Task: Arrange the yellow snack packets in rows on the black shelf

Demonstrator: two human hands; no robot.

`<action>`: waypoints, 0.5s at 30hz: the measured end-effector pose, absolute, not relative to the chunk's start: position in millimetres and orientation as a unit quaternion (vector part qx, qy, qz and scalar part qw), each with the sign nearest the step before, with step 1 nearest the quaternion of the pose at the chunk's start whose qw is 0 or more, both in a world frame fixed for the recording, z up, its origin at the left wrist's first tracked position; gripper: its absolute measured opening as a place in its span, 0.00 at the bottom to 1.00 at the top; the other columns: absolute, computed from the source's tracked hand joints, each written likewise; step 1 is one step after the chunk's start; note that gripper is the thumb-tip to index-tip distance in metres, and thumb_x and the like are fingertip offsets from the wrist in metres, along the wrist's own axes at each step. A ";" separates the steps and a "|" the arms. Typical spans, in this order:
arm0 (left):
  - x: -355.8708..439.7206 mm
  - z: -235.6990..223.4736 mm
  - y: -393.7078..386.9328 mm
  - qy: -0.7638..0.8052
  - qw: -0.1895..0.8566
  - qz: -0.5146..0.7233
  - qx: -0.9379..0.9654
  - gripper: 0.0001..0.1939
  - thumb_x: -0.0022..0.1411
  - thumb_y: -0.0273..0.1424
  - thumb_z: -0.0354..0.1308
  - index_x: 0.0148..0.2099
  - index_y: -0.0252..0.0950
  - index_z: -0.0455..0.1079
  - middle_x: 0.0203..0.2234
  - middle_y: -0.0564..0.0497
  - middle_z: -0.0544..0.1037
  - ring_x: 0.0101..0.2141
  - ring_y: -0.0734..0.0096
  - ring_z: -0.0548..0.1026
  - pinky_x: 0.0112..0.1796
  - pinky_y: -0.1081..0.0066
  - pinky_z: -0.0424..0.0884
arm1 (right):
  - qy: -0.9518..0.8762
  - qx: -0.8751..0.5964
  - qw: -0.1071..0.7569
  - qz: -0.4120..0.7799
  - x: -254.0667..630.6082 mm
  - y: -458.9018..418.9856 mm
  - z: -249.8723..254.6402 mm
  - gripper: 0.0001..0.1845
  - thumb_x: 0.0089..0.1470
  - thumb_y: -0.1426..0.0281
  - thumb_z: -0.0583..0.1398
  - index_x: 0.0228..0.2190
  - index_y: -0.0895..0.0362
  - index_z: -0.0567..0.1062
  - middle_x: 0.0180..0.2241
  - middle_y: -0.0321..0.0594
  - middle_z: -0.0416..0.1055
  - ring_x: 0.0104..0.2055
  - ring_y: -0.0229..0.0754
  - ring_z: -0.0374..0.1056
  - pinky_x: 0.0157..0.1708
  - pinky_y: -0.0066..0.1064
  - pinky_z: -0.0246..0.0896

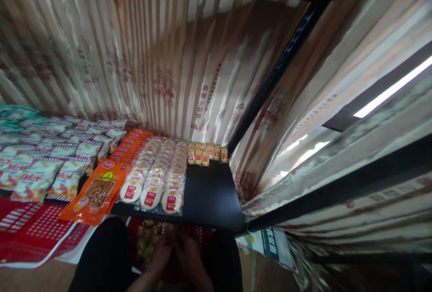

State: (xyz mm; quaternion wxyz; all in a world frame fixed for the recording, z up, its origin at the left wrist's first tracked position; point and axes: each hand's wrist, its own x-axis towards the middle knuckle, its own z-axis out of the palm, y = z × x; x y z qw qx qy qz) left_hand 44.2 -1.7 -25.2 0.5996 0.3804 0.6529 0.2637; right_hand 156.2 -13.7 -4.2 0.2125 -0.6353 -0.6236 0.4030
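Observation:
Low between my knees, my left hand and my right hand reach side by side into a red basket. Small yellowish packages lie in it, mostly to the left of my hands. Shadow and blur hide my fingers, so I cannot make out what either hand holds. Just beyond the basket is a black shelf. Rows of round white wrapped crackers stand on it, with small yellow packs in the back right corner.
Orange snack bags and many white snack packets fill the shelf's left side. Green-edged packs are at far left. Another red basket sits below. Striped plastic sheeting hangs behind, and a black post rises at the right corner.

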 end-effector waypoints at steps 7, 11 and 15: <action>49.3 -17.5 -19.8 0.627 0.627 0.255 0.386 0.09 0.45 0.23 0.51 0.26 0.36 0.72 0.30 0.50 0.79 0.39 0.61 0.74 0.44 0.68 0.66 | -0.632 -0.612 0.216 0.425 171.2 -26.5 12.0 0.17 0.53 0.64 0.53 0.40 0.59 0.74 0.40 0.46 0.74 0.43 0.46 0.68 0.44 0.32 0.59; 59.5 -18.9 -25.4 0.607 0.627 0.278 0.402 0.10 0.47 0.23 0.50 0.28 0.35 0.73 0.30 0.49 0.79 0.37 0.63 0.75 0.42 0.70 0.67 | -0.636 -0.611 0.214 0.420 181.9 -30.8 29.1 0.16 0.53 0.63 0.53 0.37 0.58 0.75 0.37 0.44 0.74 0.41 0.45 0.68 0.42 0.32 0.60; 69.8 -7.7 -28.1 0.584 0.631 0.297 0.416 0.11 0.47 0.22 0.49 0.28 0.35 0.72 0.30 0.49 0.79 0.36 0.65 0.75 0.40 0.71 0.67 | -0.635 -0.615 0.222 0.411 193.9 -34.2 44.8 0.16 0.52 0.62 0.53 0.35 0.57 0.75 0.38 0.44 0.73 0.40 0.44 0.68 0.42 0.31 0.60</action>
